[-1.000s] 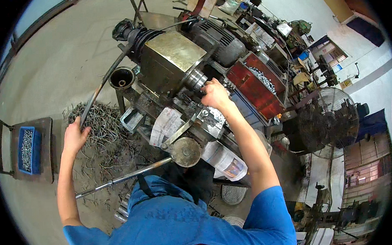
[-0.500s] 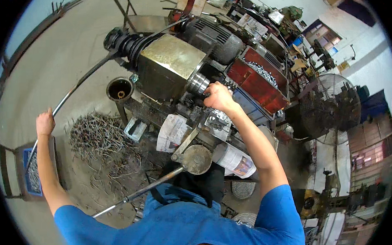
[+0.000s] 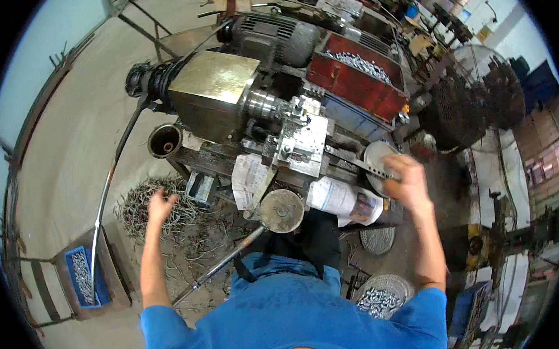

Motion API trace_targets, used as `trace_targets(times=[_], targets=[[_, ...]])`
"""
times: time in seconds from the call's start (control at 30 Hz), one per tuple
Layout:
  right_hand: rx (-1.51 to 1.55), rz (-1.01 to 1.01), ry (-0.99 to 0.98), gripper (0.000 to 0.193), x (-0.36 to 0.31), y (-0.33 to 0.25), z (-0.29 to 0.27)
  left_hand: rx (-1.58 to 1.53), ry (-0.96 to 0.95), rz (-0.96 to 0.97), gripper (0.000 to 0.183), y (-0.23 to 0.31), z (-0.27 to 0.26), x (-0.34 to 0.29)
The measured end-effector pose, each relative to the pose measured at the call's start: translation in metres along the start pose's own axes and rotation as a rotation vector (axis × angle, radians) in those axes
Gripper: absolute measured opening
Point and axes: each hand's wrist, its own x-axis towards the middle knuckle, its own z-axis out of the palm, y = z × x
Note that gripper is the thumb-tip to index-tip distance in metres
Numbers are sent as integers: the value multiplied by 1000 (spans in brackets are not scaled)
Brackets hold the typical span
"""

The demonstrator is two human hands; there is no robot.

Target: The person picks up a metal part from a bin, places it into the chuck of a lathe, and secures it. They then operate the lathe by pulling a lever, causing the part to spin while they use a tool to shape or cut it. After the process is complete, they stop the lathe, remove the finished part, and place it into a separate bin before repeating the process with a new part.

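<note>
My left hand (image 3: 161, 208) is in the air over a heap of metal shavings (image 3: 137, 212), its fingers apart and nothing in it. To its left, a long bar (image 3: 105, 188) slopes from the machine's spindle end down to a blue tray (image 3: 79, 277) of small metal parts. My right hand (image 3: 407, 180) is over a pale round dish (image 3: 378, 154), thumb and fingers apart around the end of a flat bar with holes (image 3: 374, 168). Slight blur hides whether it touches the bar. The lathe's chuck (image 3: 261, 105) and metal tool slide (image 3: 303, 139) lie between my hands.
A red bin (image 3: 356, 80) of metal parts stands behind the slide. A round plate with a lever (image 3: 282, 210) is close to my body, beside a paper-wrapped cylinder (image 3: 346, 199). A basket of parts (image 3: 384, 294) sits low right; a large fan (image 3: 476, 97) stands far right.
My left hand has let go of the long bar and moved right. My right hand has left the chuck and moved right and nearer to me. The view has shifted.
</note>
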Motion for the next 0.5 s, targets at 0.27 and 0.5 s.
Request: trace_targets(times=[0.27, 0.5], targets=[[-358, -59, 163, 53, -72, -88, -143, 343, -424, 45, 48, 21, 96, 36], [-459, -186, -1, 31, -93, -159, -198, 727, -483, 441, 26, 9, 70, 75]])
